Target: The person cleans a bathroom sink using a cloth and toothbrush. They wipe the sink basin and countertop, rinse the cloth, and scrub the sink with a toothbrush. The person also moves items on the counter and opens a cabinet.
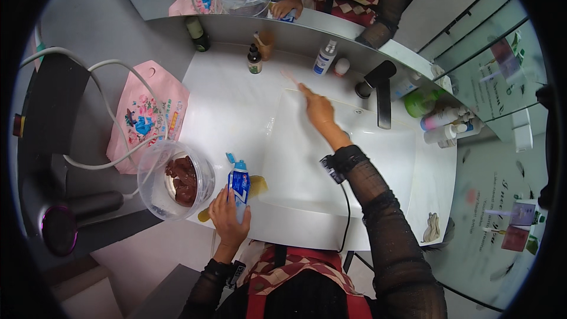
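Observation:
My left hand is closed around a blue and white toothpaste tube at the counter's front left. The tube's light-blue flip cap stands open and points away from me. Over the far left part of the white sink, my right hand reaches forward with its fingers together. At its fingertips is a thin, pale pink stick, blurred, perhaps a toothbrush. A flat mustard-coloured patch lies beside the tube, partly hidden by it and my left hand.
A clear bucket with something dark brown stands at the left, near a pink pouch and white cords. Along the back are a dark dropper bottle, a brown cup and a spray bottle. A black faucet overhangs the sink.

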The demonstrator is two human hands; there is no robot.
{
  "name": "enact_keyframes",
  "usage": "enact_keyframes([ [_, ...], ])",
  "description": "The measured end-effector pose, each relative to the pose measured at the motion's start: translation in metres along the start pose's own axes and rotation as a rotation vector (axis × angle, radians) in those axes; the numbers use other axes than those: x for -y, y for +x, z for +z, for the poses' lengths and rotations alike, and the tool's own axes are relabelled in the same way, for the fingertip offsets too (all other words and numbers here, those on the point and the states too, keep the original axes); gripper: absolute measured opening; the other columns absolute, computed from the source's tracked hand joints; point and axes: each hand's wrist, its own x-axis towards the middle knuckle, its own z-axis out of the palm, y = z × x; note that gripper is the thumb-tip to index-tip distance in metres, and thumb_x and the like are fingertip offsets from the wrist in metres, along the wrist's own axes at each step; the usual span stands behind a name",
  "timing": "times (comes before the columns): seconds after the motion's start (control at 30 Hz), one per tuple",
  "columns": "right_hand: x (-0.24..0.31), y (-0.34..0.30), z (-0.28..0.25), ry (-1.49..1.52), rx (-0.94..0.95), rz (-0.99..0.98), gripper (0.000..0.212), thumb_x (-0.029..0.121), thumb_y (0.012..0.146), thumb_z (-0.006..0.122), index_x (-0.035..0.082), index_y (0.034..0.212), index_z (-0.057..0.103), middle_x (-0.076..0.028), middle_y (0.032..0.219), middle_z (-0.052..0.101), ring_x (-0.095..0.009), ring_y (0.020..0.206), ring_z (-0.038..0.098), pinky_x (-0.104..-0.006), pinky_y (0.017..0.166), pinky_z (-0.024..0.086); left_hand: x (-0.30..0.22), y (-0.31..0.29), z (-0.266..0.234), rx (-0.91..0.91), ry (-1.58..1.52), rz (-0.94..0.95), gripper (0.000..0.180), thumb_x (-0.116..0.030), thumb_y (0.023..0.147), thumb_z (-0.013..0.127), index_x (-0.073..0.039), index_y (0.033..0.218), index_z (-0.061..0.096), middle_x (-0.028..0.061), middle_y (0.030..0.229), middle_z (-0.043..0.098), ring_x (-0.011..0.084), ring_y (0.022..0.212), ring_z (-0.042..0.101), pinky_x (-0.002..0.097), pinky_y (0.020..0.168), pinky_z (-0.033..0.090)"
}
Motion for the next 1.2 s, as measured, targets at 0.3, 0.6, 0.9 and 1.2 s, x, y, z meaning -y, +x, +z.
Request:
enact_keyframes([
  [0.3,0.013,-0.027,0.018,0.092,-0.031,-0.15,0.045,0.013,0.09,0.044,0.031,0.132,0.049,-0.02,0.09,0.065,-0.039,0.08,0.063,-0.0488,0.073,0.05,-0.001,0.0,0.001,-0.015,0.004,0.004,0.064,-0.018,0.076,0.065,0.002,0.132,0.041,0.0196,0.133,0.046,0.0334,0.121,0.043,0.0479,0.101,0.027],
  [0.6,0.016,-0.047,0.025,0.15,-0.128,-0.005,0.042,0.017,0.092,0.047,0.032,0.131,0.049,-0.02,0.093,0.065,-0.04,0.082,0.062,-0.0492,0.074,0.05,0.0,0.0,0.001,-0.04,-0.003,-0.004,0.064,-0.019,0.076,0.066,0.002,0.132,0.042,0.0192,0.132,0.046,0.033,0.12,0.044,0.0471,0.101,0.027],
  [0.9,-0.016,-0.036,0.01,0.088,-0.223,-0.014,0.049,0.009,0.089,0.043,0.029,0.133,0.048,-0.017,0.084,0.066,-0.037,0.075,0.064,-0.0473,0.069,0.051,0.002,-0.002,0.001,-0.043,-0.018,-0.005,0.063,-0.02,0.077,0.065,0.001,0.132,0.042,0.0179,0.133,0.046,0.0322,0.121,0.044,0.0468,0.101,0.027],
  [1.2,0.01,-0.058,0.032,-0.106,-0.205,-0.111,0.048,0.013,0.09,0.047,0.031,0.135,0.045,-0.017,0.078,0.064,-0.036,0.071,0.064,-0.0466,0.066,0.052,0.003,-0.002,0.002,-0.042,-0.031,-0.007,0.063,-0.021,0.077,0.065,0.0,0.132,0.044,0.0172,0.133,0.047,0.0313,0.121,0.043,0.0463,0.102,0.026],
])
